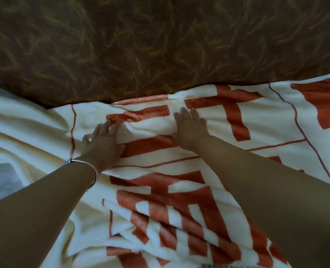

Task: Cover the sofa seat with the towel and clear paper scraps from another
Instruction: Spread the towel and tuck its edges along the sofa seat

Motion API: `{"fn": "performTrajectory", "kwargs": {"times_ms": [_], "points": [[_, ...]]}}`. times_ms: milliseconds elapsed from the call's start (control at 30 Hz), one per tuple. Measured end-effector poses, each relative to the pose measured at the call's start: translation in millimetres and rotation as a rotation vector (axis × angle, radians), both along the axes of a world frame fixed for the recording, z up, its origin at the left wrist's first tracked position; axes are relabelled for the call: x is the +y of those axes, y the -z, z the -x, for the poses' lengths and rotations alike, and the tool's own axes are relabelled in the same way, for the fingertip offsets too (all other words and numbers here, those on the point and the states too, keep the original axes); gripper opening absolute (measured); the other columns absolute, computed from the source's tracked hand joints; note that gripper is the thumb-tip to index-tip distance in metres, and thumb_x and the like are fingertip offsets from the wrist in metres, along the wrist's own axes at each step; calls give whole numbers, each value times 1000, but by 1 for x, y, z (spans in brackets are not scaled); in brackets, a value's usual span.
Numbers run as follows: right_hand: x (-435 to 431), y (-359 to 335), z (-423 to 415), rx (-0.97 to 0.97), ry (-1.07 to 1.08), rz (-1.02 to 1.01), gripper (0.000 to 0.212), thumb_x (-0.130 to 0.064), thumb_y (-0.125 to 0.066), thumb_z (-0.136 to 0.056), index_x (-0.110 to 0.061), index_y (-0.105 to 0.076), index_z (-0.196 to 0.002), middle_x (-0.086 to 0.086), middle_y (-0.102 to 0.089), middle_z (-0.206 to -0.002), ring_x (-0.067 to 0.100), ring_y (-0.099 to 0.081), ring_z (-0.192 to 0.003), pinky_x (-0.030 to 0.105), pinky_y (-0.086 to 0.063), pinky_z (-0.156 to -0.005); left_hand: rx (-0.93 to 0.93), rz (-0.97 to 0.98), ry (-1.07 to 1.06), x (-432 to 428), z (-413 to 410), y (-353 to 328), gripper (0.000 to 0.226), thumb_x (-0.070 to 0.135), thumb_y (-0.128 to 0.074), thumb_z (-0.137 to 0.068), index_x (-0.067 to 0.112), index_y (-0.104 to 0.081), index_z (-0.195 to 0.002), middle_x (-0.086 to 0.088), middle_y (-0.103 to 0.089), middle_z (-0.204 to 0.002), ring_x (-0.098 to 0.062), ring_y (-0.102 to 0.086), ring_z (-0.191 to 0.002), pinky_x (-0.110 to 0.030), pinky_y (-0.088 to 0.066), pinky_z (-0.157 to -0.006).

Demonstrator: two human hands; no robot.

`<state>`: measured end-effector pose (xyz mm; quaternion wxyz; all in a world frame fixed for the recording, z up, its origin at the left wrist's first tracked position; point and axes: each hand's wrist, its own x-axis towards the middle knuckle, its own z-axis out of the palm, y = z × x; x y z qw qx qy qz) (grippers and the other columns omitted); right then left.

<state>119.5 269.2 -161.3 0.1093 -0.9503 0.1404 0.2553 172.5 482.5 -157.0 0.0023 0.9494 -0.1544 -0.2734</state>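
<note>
A cream towel (266,120) with large orange-red blocks and thin red lines lies spread over the sofa seat, wrinkled at the left and near the front. My left hand (102,146), with a silver bangle on its wrist, lies flat on the towel with fingers pointing at a fold near the backrest. My right hand (189,126) presses flat on the towel just to the right, fingers spread toward the back edge. Neither hand grips the cloth. No paper scraps are in view.
The sofa backrest (160,45), dark brown with a yellow streaked pattern, fills the upper half and meets the towel's back edge. A pale whitish patch (1,176) shows at the left edge beside the towel.
</note>
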Motion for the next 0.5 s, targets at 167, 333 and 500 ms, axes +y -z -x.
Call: {"fn": "performTrajectory", "kwargs": {"times_ms": [167,333,500], "points": [[40,-26,43,-172,-80,-118,43,-28,-52,-92,-8,-49,-130,13,-47,-132,30,-44,-122,35,-38,-100,-240,211,-13,32,48,-17,50,28,-54,-90,11,-43,-135,-15,-41,-141,-36,-37,-129,-48,-32,-104],[107,-42,94,-297,-50,-266,19,-27,-54,-91,-10,-62,-86,13,-67,-94,29,-60,-89,30,-39,-69,-429,376,5,93,110,-26,53,44,-40,-76,4,-58,-105,-22,-56,-103,-41,-54,-96,-49,-44,-78],[179,-57,129,-61,-232,-298,35,-43,-51,-92,-18,-61,-69,9,-60,-85,22,-55,-82,27,-35,-68,26,169,309,156,178,-19,82,71,-46,-64,24,-46,-132,-7,-44,-137,-31,-42,-126,-47,-37,-96]]}}
